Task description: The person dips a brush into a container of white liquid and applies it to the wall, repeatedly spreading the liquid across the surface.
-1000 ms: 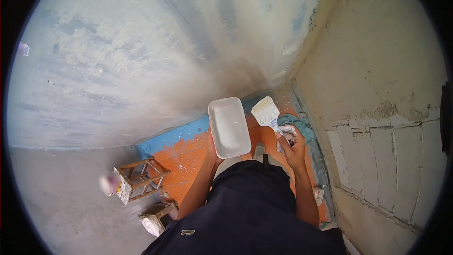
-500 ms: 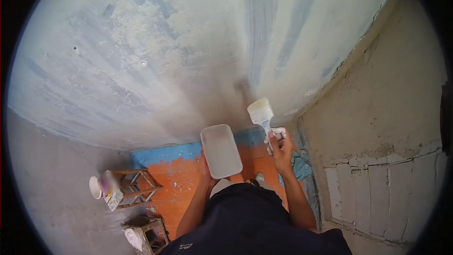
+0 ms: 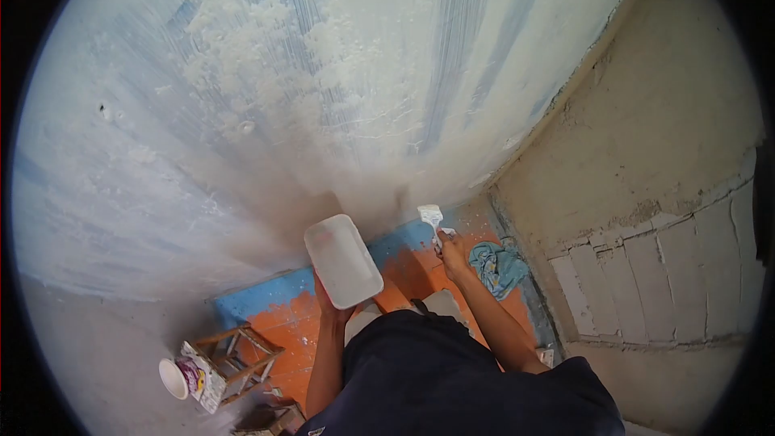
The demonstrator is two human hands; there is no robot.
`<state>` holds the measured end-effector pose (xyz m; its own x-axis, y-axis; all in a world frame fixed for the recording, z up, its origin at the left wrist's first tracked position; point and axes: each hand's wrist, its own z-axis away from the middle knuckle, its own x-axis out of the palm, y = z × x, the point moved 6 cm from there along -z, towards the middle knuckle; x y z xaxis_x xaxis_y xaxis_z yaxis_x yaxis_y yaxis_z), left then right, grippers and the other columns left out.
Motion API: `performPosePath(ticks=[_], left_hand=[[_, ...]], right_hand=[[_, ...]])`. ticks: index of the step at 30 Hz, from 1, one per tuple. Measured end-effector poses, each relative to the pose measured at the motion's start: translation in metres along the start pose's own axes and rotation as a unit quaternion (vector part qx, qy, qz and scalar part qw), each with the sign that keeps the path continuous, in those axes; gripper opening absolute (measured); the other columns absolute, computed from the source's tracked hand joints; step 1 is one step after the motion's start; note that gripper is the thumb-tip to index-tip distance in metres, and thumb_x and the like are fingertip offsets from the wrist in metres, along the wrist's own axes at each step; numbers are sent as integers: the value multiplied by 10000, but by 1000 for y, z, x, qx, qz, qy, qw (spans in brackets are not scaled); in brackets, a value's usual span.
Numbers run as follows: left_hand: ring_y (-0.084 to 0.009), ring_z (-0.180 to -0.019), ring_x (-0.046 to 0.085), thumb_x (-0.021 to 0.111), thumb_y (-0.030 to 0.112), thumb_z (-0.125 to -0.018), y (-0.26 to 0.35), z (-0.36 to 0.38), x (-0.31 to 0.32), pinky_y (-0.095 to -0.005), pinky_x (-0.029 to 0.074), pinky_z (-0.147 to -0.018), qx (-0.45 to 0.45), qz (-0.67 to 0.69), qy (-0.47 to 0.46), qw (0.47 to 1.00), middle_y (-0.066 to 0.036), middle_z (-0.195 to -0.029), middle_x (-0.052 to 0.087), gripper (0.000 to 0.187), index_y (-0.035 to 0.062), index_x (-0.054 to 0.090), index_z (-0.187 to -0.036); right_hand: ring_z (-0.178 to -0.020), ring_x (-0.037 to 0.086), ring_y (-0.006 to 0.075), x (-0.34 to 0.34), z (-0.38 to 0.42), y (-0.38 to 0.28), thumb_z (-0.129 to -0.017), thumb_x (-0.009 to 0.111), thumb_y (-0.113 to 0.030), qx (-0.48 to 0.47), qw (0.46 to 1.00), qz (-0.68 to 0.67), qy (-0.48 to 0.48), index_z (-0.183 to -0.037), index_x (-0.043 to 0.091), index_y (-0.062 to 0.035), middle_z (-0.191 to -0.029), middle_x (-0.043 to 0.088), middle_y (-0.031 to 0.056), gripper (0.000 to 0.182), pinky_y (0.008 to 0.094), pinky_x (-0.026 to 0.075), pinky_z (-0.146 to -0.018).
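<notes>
My left hand (image 3: 329, 299) holds a pale rectangular tray (image 3: 344, 262) from below and along its near left side, so most of its fingers are hidden. Closed round a handle, my right hand (image 3: 452, 250) grips a wide brush (image 3: 431, 215) whose bristle end is coated white and points up toward the wall. The brush is to the right of the tray, apart from it. Ahead stands a wall (image 3: 323, 97) with streaky white coating over blue-grey patches.
A wooden stool (image 3: 242, 359) at lower left bears a white bucket (image 3: 173, 379). A blue-green cloth (image 3: 498, 266) lies on the orange floor (image 3: 295, 331) by the right corner. Rough bare wall (image 3: 630, 169) rises on the right.
The view has turned a little. My right hand has drawn the brush lower and farther from the wall's middle; the tray appears farther left. More of the cloth shows.
</notes>
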<state>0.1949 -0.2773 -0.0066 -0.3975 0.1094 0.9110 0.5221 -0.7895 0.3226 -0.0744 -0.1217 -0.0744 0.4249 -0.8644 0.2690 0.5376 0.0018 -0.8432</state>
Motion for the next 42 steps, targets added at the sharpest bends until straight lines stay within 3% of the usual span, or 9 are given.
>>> performPosePath(ticks=[8,15,18,23,26,29,32,35,42], left_hand=[[-341,-1246,635,425,575,-1056,27,-3,-16,-539,541,-1035,-61,4,22,998,-106,-1415,615,642,122,474,-1508],[-307,-1206,660,403,605,-1057,10,-27,-23,-491,559,-1022,-33,-29,48,998,-78,-1382,635,635,143,501,-1481],[-443,-1214,614,419,667,-1016,-5,-39,-37,-582,543,-994,-24,24,86,996,-254,-1402,577,788,68,425,-1527],[-446,-1220,608,429,692,-998,-21,-53,-23,-623,527,-989,-21,2,95,995,-254,-1428,554,813,89,407,-1544],[-449,-1224,604,436,706,-988,-34,-60,7,-647,517,-985,-36,-28,69,997,-253,-1444,540,829,102,396,-1554],[-451,-1227,600,442,721,-977,-54,-68,46,-672,507,-982,-68,-15,35,997,-253,-1460,527,846,115,385,-1564],[-458,-1235,593,453,742,-961,-72,-68,51,-687,498,-980,-87,9,31,996,-245,-1477,511,870,127,375,-1572],[-457,-1240,584,469,758,-946,-79,-63,56,-681,505,-973,-72,-11,45,996,-236,-1479,509,891,129,376,-1570],[-436,-1225,582,504,760,-931,-80,-61,80,-653,528,-954,-52,-22,6,998,-232,-1467,518,906,137,365,-1574]], right_hand=[[-600,522,61,-1,-1,38,-1042,656,-250,-52,996,-64,31,-1061,602,-101,-762,593,-18,160,239,431,-529],[-588,512,80,-46,-49,55,-1051,621,-243,-6,996,77,38,-1044,626,-96,-735,571,-16,147,249,421,-524],[-602,541,90,-54,-80,33,-1053,603,-255,-45,992,115,27,-1001,665,-79,-699,560,-13,194,257,433,-529],[-671,651,162,-57,-117,-25,-1044,600,-287,-85,974,202,54,-997,719,-35,-738,666,62,282,325,513,-634],[-562,564,123,-63,-156,-13,-1041,620,-268,-130,945,294,67,-951,664,5,-702,636,47,290,291,428,-529],[-597,593,133,-82,-208,64,-1029,639,-262,-114,957,246,101,-971,664,8,-726,663,64,278,293,453,-552],[-623,594,117,-69,-215,71,-1030,638,-240,-39,960,278,17,-1019,672,-14,-735,658,39,229,281,461,-564],[-620,621,156,-52,-226,93,-1013,638,-270,2,987,161,-27,-1034,687,-28,-720,667,55,248,342,490,-590],[-582,543,82,-23,-219,79,-1042,608,-217,-17,996,85,-34,-1010,689,-53,-700,630,11,186,286,435,-534]])
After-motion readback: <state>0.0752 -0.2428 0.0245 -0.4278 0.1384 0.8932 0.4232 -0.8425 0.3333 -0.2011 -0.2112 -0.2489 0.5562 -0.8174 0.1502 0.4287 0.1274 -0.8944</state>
